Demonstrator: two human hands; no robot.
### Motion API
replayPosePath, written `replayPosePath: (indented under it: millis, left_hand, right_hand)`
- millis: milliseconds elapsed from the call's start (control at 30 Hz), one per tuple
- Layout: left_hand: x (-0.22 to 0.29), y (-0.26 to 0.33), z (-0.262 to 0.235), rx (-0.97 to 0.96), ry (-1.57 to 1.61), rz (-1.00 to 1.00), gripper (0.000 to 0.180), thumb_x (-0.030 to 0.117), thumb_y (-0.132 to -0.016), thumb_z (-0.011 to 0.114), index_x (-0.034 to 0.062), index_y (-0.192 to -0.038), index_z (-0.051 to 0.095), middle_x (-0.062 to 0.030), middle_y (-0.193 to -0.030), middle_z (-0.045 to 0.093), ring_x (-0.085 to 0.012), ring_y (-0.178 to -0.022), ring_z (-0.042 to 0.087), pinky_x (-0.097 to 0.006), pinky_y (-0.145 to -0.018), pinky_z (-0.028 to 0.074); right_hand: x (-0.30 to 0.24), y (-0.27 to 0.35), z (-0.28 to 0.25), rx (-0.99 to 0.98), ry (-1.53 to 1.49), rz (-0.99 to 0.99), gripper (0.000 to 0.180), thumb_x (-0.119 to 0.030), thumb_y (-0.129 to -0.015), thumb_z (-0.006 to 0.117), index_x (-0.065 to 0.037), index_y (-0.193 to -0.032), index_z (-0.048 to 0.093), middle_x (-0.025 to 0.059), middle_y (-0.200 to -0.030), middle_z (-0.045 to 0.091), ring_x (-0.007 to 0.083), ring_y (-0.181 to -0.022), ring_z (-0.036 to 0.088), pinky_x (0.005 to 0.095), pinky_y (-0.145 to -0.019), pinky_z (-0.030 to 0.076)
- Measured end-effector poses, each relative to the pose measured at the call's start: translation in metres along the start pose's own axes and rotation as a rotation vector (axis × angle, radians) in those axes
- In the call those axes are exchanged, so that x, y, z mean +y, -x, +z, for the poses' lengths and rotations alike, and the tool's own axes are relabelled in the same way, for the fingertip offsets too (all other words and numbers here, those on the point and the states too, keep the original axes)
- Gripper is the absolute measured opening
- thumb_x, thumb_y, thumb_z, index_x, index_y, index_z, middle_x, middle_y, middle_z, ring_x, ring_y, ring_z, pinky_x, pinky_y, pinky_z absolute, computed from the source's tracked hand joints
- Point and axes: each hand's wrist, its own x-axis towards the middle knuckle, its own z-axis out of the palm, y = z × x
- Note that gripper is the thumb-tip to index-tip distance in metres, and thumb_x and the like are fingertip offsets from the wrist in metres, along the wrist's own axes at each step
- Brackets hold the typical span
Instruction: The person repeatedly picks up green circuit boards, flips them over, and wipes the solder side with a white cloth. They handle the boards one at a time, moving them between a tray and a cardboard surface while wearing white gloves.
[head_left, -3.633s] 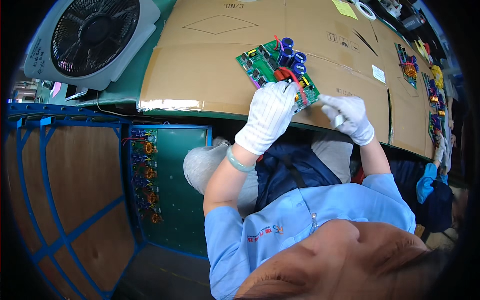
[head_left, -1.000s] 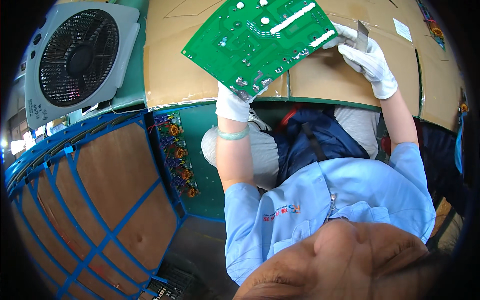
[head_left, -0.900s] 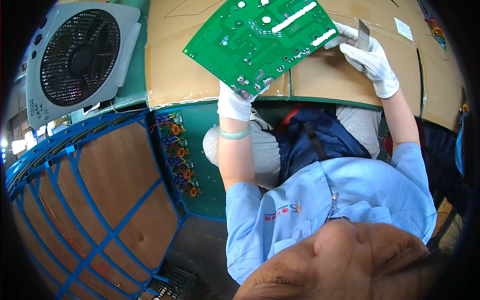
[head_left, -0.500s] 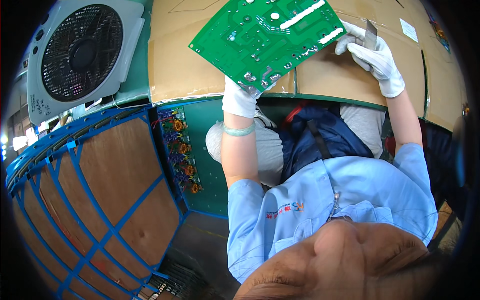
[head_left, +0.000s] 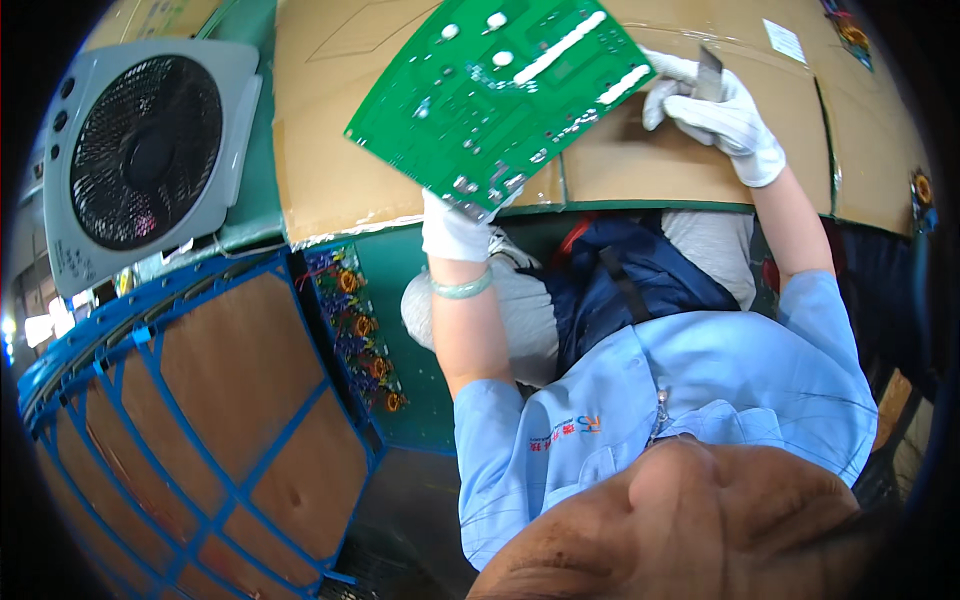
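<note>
A green circuit board (head_left: 470, 110) is held up tilted over the cardboard-covered bench, with white glue strips, white blobs and shiny solder spots on the side I see. My left hand (head_left: 455, 228), in a white glove, grips its near corner; most of the fingers are hidden behind the board. To the right, my gloved right hand (head_left: 725, 120) is closed around a flat metal blade (head_left: 709, 75) that points up and away. Its fingertips are close by the board's right corner; whether they touch it, I cannot tell.
Brown cardboard (head_left: 690, 175) covers the bench. At the left stands a grey box fan (head_left: 150, 150). Below it is a blue-strapped wooden panel (head_left: 240, 350), beside a row of boards with copper coils (head_left: 362, 326). More coil parts (head_left: 850, 35) lie at the far right.
The whole view has shifted a little, so the bench, hands and board sit slightly left and lower. The board's tilt differs a little, showing more white blobs. Both hands keep their holds.
</note>
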Motion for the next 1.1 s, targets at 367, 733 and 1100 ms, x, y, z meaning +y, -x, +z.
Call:
replayPosePath:
  millis: [367, 733, 1100]
  left_hand:
    - [0.002, -0.004, -0.006, -0.007, -2.419, 0.744, 0.048, 0.022, -0.085, 0.073, 0.0108, -0.129, 0.06, -0.0053, -0.129, 0.064, -0.0225, -0.117, 0.06, -0.039, -0.101, 0.048]
    - [0.003, 0.004, -0.001, 0.004, -2.177, 0.72, 0.034, 0.025, -0.089, 0.068, 0.0186, -0.122, 0.066, -0.005, -0.122, 0.066, -0.0251, -0.111, 0.063, -0.045, -0.094, 0.051]
    - [0.0, 0.0, -0.012, 0.013, -2.253, 0.731, 0.039, 0.027, -0.091, 0.065, 0.0209, -0.129, 0.061, -0.0038, -0.128, 0.062, -0.0239, -0.116, 0.06, -0.046, -0.1, 0.048]
  right_hand:
    - [-0.006, 0.008, -0.004, -0.094, 0.039, -0.025, 0.051, -0.015, -0.093, 0.062, -0.011, -0.143, 0.053, 0.0066, -0.092, 0.072, 0.0025, -0.054, 0.043, 0.0194, -0.047, 0.032]
    - [-0.013, 0.008, -0.002, -0.11, 0.055, -0.003, 0.052, -0.018, -0.093, 0.063, -0.011, -0.143, 0.052, 0.0051, -0.091, 0.072, 0.0031, -0.062, 0.05, 0.0199, -0.047, 0.033]
    - [-0.009, 0.009, -0.003, -0.101, 0.083, -0.031, 0.052, -0.018, -0.094, 0.062, -0.013, -0.144, 0.052, 0.0045, -0.089, 0.072, 0.0026, -0.06, 0.047, 0.0201, -0.047, 0.032]
